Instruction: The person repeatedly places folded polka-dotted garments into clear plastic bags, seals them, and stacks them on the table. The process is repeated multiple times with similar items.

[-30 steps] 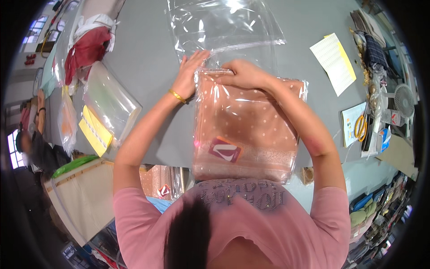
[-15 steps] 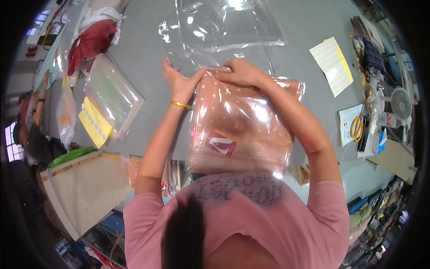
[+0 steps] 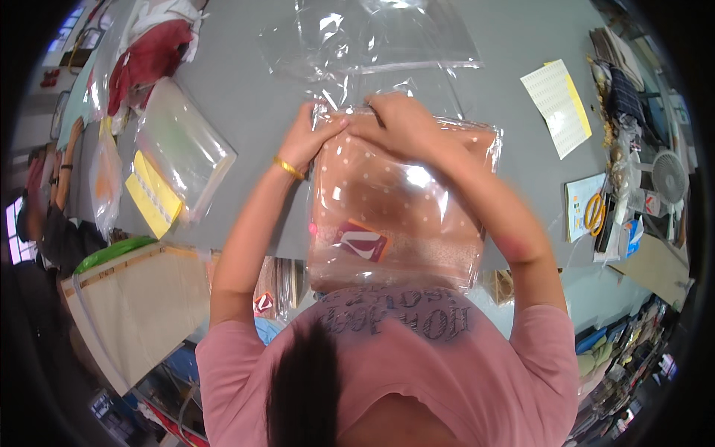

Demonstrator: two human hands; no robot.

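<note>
A folded brown cloth with pale dots [image 3: 372, 186] lies inside a clear plastic bag [image 3: 417, 253] against my body at the table's edge. A dark red and orange label [image 3: 363, 242] shows near its lower left. My left hand [image 3: 311, 138] grips the bag's far left corner, thumb on top and fingers behind the edge. My right hand [image 3: 402, 128] is closed over the far edge beside it, its fingertips partly hidden in the folded plastic. Beyond both hands, clear empty plastic bags [image 3: 417, 45] lie flat on the grey table [image 3: 238, 67].
At left lie a stack of clear bags [image 3: 182, 141], a yellow paper strip [image 3: 153, 197] and a red cloth [image 3: 149, 63]. At right are a printed sheet [image 3: 558, 108], orange-handled scissors [image 3: 593, 212] and a small fan [image 3: 668, 175]. A co-worker's arm [image 3: 67, 160] reaches in at far left.
My left hand has turned in from spread fingers to a grip on the bag's corner. My right hand has shifted slightly, and the bagged cloth has moved a little left.
</note>
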